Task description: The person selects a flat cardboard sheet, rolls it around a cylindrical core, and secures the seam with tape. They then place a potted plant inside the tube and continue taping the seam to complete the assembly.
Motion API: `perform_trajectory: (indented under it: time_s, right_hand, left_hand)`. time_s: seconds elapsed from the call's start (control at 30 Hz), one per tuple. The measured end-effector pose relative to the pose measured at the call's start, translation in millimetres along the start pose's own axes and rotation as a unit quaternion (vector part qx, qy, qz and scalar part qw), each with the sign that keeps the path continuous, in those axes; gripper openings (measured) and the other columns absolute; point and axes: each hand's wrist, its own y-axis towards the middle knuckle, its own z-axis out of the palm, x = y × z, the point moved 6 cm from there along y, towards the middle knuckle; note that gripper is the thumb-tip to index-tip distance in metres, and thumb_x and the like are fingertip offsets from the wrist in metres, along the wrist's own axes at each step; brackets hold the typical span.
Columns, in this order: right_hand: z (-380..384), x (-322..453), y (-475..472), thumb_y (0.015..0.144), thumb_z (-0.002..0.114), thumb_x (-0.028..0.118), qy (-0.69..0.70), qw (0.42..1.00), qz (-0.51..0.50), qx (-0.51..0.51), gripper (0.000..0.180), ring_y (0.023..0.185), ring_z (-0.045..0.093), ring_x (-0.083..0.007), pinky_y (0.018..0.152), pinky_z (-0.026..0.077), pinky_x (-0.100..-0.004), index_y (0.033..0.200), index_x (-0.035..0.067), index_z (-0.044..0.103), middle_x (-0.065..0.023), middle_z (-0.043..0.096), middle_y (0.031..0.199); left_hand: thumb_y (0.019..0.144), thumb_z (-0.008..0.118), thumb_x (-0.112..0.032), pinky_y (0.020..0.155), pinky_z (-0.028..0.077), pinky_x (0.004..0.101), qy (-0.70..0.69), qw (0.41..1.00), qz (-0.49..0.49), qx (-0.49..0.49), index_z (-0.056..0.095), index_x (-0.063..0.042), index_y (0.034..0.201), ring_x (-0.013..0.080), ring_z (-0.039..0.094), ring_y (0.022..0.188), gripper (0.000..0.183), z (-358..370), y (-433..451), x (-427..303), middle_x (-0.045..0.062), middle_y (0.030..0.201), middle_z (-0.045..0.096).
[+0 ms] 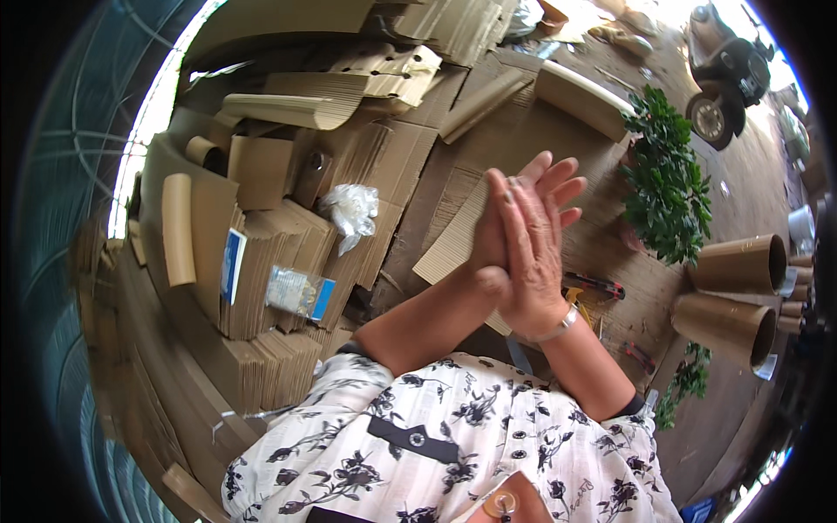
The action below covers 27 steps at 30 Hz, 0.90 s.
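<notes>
My left hand (487, 238) and my right hand (535, 252) are pressed together, palm against palm, with fingers extended. The right one lies over the left, and a silver bracelet (561, 325) circles its wrist. Several left fingertips stick out apart beyond the right hand. Nothing shows in either hand, though the space between the palms is hidden. Beneath them lies a sheet of corrugated cardboard (454, 245) on a wooden surface (605, 242). Close to my right wrist are a red-and-black utility knife (598, 286) and a yellow-handled tool (577, 297), partly covered.
Stacks of cut cardboard (261, 261) rise at left, bearing a crumpled plastic bag (353, 212) and a plastic packet (301, 292). A leafy plant (667, 183) and cardboard tubes (735, 265) stand at right. Another red-and-black tool (639, 357) lies nearby. A scooter (729, 72) is parked beyond.
</notes>
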Motion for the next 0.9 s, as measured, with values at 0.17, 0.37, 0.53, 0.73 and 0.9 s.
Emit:
perform_trajectory:
  time_s: [0.17, 0.37, 0.53, 0.73, 0.9]
  right_hand:
    - [-46.7, -73.6, 19.3, 0.096, 0.049, 0.027, -0.049, 0.984, 0.173, 0.018, 0.056, 0.149, 0.036, -0.0373, 0.123, 0.019, -0.0534, 0.146, 0.002, 0.050, -0.0185, 0.048, 0.153]
    - [14.7, -83.7, -60.3, 0.102, 0.044, 0.040, 0.129, 0.977, 0.157, -0.065, 0.059, 0.148, 0.038, -0.0366, 0.123, 0.018, -0.0529, 0.149, 0.004, 0.047, -0.0184, 0.051, 0.151]
    - [6.0, -163.0, -113.1, 0.103, 0.048, 0.039, -0.002, 0.978, 0.196, 0.066, 0.047, 0.135, 0.050, -0.0330, 0.119, 0.024, -0.0579, 0.138, 0.010, 0.057, -0.0138, 0.060, 0.140]
    - [-38.7, -283.1, -299.3, 0.100, 0.056, 0.029, -0.136, 0.828, 0.494, 0.229, 0.035, 0.106, 0.068, -0.0295, 0.102, 0.046, -0.0432, 0.131, 0.014, 0.063, -0.0114, 0.071, 0.118]
    - [-163.2, -452.8, -442.2, 0.097, 0.064, 0.016, -0.081, 0.720, 0.646, -0.237, 0.030, 0.082, 0.068, -0.0158, 0.073, 0.054, -0.0328, 0.125, 0.008, 0.066, -0.0039, 0.073, 0.096]
  left_hand:
    - [0.104, 0.027, -0.068, 0.113, 0.039, 0.0311, -0.015, 0.981, -0.104, -0.162, 0.033, -0.012, 0.158, 0.0144, 0.047, 0.136, 0.078, 61.9, 12.5, 29.1, 0.003, 0.150, 0.048]
    - [0.103, 0.021, -0.072, 0.116, 0.036, 0.0411, 0.048, 0.953, 0.029, -0.299, 0.042, -0.006, 0.148, 0.0235, 0.048, 0.137, 0.083, -18.0, 10.5, 10.9, 0.010, 0.145, 0.052]
    - [0.105, 0.034, -0.064, 0.119, 0.034, 0.0373, -0.033, 0.954, -0.137, -0.264, 0.041, -0.006, 0.149, 0.0194, 0.043, 0.141, 0.073, -19.3, -30.2, 99.3, 0.008, 0.152, 0.047]
    - [0.106, 0.052, -0.045, 0.102, 0.052, 0.0397, 0.064, 0.931, -0.281, -0.224, 0.056, -0.003, 0.139, 0.0258, 0.069, 0.112, 0.053, -69.0, -91.2, 66.1, 0.013, 0.134, 0.065]
    - [0.104, 0.059, -0.037, 0.084, 0.054, 0.0333, 0.251, 0.751, -0.261, -0.553, 0.064, -0.012, 0.114, 0.0175, 0.071, 0.096, 0.027, -176.5, -220.1, 13.3, 0.003, 0.110, 0.072]
